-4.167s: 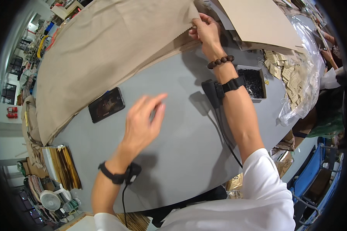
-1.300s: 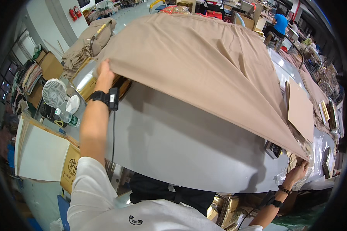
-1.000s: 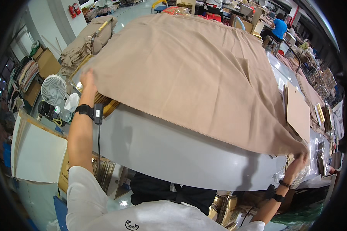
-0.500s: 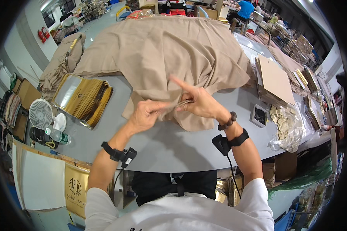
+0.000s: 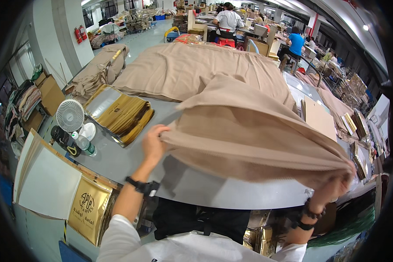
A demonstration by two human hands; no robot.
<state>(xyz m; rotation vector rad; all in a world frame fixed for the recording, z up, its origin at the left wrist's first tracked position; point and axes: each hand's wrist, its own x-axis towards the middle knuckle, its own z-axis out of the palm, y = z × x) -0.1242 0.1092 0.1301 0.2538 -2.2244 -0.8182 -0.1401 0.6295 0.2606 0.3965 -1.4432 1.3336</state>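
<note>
The held cloth billows above the near right part of the surface; it looks light, soft and limp, likely to sag between grips, so its hemmed corners seem best to hold. The left hand has thumb and fingers pinched on its left end, and the right hand is closed on its bunched right end, though blur hides the exact finger placing. More cloth covers the far edge, with packets and a fan toward the left edge.
</note>
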